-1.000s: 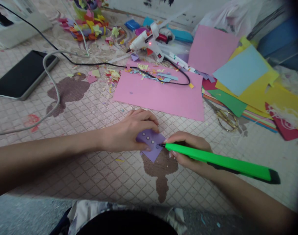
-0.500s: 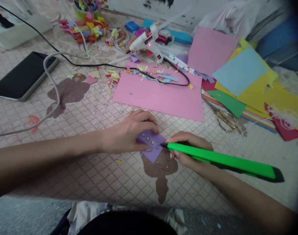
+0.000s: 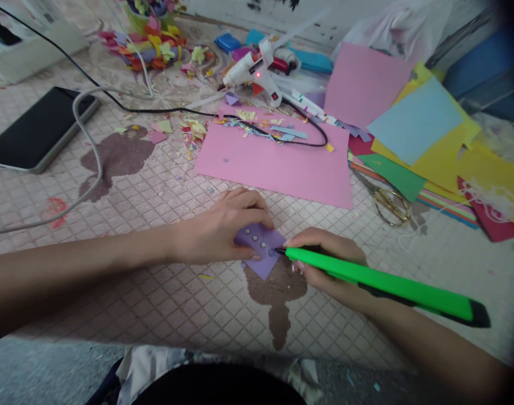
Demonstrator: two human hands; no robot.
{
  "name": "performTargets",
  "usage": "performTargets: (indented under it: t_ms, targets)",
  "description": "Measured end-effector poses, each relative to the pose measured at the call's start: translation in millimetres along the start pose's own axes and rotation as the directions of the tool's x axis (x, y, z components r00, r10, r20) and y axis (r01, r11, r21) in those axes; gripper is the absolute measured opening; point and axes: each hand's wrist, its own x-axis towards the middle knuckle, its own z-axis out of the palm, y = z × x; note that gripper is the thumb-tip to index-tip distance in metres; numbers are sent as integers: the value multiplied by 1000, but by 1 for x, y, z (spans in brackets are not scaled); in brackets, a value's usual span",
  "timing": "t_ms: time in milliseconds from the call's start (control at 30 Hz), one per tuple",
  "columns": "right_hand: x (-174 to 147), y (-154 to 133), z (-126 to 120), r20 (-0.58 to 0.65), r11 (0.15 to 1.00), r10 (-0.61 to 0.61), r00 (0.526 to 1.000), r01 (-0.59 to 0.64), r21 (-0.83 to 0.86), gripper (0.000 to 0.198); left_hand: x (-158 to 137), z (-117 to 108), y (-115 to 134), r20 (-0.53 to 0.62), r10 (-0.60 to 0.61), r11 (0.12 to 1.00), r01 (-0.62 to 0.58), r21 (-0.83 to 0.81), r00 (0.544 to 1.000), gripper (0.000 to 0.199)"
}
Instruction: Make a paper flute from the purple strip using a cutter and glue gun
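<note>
A small purple square of paper (image 3: 265, 265) lies on the patterned cloth, with several small circles in a diagonal row. The upper ones look pale, like holes; the lowest is a dark outline. My left hand (image 3: 235, 225) grips the paper's left side between thumb and fingers, hiding part of it. In my right hand (image 3: 324, 253) is a bright green utility knife (image 3: 379, 281) with a black rear end, held like a pen. Its dark tip meets the paper at the lowest circle. My right fingers are wrapped round its front part.
Pink paper (image 3: 278, 169) carrying paper scraps lies ahead, with a white glue gun (image 3: 257, 73) behind it. Gold-handled scissors (image 3: 389, 205) and coloured sheets (image 3: 417, 121) are at right. A phone (image 3: 40, 132) and cables are at left.
The rear end of the utility knife has dipped slightly, and its tip has shifted a little left onto the lowest circle. My left hand and the purple paper hold still.
</note>
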Motion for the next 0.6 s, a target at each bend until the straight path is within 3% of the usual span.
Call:
performTargets:
  t_ms: [300, 467, 600]
  targets:
    - [-2, 0, 1, 22, 996, 7, 1000, -5, -90, 25, 0, -1, 3, 1, -7, 1000, 7, 28, 1000, 34]
    - [-6, 1, 1, -54, 998, 58, 997, -55, 43, 24, -1, 0, 4, 0, -20, 998, 20, 57, 1000, 32]
    - [-11, 1, 1, -88, 994, 107, 990, -103, 46, 24, -2, 0, 8, -6, -66, 993, 67, 97, 998, 32]
